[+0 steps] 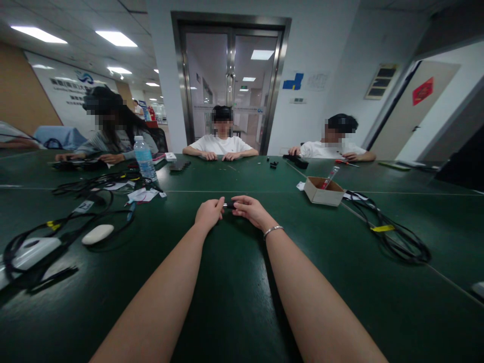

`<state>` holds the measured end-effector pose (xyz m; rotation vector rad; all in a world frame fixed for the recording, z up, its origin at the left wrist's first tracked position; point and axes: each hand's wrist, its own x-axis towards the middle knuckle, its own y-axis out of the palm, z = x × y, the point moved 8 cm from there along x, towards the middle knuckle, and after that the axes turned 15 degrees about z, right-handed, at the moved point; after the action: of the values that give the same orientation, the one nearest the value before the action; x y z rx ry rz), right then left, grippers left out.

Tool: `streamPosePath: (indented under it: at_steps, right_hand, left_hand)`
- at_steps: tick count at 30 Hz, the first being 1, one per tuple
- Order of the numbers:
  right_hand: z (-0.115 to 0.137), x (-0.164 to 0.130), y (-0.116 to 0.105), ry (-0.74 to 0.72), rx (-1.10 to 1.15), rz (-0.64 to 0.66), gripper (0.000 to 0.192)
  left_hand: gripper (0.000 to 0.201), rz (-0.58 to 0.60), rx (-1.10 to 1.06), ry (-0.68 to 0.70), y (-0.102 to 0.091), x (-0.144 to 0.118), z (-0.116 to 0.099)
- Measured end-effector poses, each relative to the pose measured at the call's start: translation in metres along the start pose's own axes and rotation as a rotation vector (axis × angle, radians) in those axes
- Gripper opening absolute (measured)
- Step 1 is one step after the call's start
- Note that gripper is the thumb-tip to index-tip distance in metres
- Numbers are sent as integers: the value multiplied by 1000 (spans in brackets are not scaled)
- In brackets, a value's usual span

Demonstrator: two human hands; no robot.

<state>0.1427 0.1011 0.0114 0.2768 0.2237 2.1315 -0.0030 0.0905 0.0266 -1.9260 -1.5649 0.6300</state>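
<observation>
Between my two hands, just above the green tabletop (230,282), is a small black stick (229,205) with a silvery section near its left end; I cannot make out its exact kind. My left hand (209,212) is closed round the silvery end, thumb on top. The fingers of my right hand (250,209) pinch the black part from the other side. Both ends are hidden by fingers. A silver bangle (273,230) circles my right wrist.
Black cables (91,201), a white mouse (98,234) and a water bottle (144,159) lie or stand to the left. To the right are a small cardboard box (324,195) and a coiled cable (401,242). Several people sit across the table.
</observation>
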Motion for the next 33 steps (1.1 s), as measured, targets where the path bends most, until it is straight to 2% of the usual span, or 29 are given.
streamPosePath:
  at_steps: [9, 19, 29, 33]
  right_hand:
    - [-2, 2, -3, 4, 36, -70, 3]
    - [-3, 3, -7, -12, 47, -94, 7]
    - [-1, 2, -6, -16, 44, -99, 4]
    - [-2, 2, -5, -6, 41, -92, 6]
  left_hand:
    - [47, -30, -76, 78, 3, 4, 2]
    - [25, -45, -384, 216, 6, 14, 5]
    - [19, -42, -541, 194, 9, 17, 7]
    - [24, 14, -571, 179, 12, 15, 4]
